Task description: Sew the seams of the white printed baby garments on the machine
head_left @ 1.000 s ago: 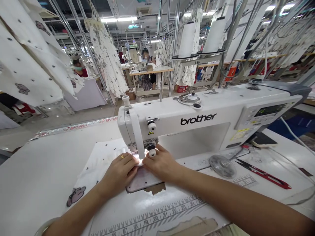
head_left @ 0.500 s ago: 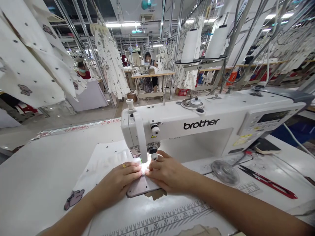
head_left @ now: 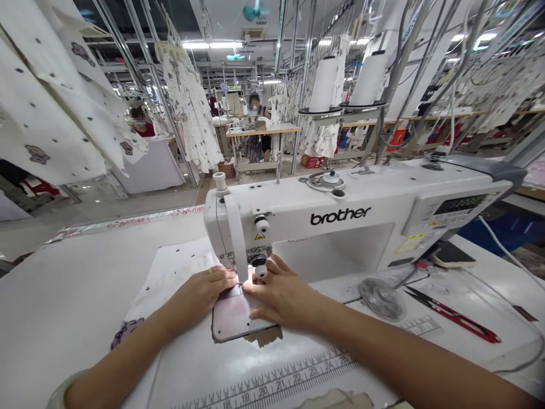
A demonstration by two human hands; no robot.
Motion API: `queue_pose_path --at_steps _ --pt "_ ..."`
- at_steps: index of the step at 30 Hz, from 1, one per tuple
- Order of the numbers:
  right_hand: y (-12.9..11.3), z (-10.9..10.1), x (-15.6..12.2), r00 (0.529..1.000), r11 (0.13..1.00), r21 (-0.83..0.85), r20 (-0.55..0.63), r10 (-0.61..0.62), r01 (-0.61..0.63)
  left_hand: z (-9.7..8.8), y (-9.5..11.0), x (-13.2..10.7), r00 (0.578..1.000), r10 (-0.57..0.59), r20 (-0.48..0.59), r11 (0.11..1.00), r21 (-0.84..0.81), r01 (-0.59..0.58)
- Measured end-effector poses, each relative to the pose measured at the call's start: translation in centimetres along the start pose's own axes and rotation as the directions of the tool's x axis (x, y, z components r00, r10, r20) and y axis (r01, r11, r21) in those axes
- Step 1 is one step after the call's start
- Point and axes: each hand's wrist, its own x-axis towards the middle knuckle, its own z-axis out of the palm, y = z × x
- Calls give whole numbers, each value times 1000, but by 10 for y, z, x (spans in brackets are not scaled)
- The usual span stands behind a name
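Observation:
The white printed fabric (head_left: 170, 264) lies on the table left of the needle area, with a grey-pink animal motif (head_left: 126, 330) partly behind my left forearm. My left hand (head_left: 208, 292), a ring on one finger, presses the fabric with its fingers together beside the presser foot. On the other side of the needle, my right hand (head_left: 279, 292) has its fingertips on the fabric, the upper ones reaching behind the needle area. Needle and foot are mostly hidden by the fingers and the white sewing machine (head_left: 293, 227). Bare metal of the needle plate (head_left: 232, 318) shows in front.
Red-handled thread snips (head_left: 455, 315) and a clear round disc (head_left: 383, 298) lie to the right. A printed ruler scale (head_left: 272, 386) runs along the table front. Thread cones (head_left: 326, 85) stand above the machine. Printed garments (head_left: 187, 108) hang behind, and people sit farther back.
Both hands have shifted away from me, toward the back of the needle area, and the fabric has moved with them. More of the needle plate shows. My view has turned slightly right.

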Motion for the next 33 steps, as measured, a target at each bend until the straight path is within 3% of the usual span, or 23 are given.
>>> queue_pose_path --at_steps 9,18,23,26,29,31,33 --pt "7 -3 0 995 996 51 -73 -65 68 1 0 -1 999 -31 25 999 28 31" --pt "8 -2 2 996 994 69 -55 -77 80 1 0 -2 996 -68 51 997 29 66" --pt "11 -1 3 995 995 69 -76 -71 76 -3 -29 -4 983 -166 73 985 53 163" --pt "14 0 3 994 995 80 -94 -53 61 -15 -67 -7 945 -325 44 942 105 319" --pt "14 1 1 991 994 84 -120 -61 72 -31 -102 -13 869 -495 22 860 153 487" --pt "13 1 0 986 992 68 -137 -96 106 -42 -114 -17 809 -586 35 801 172 573" --pt "12 0 0 980 989 41 -142 -138 145 -50 -111 -19 761 -645 77 759 178 626"
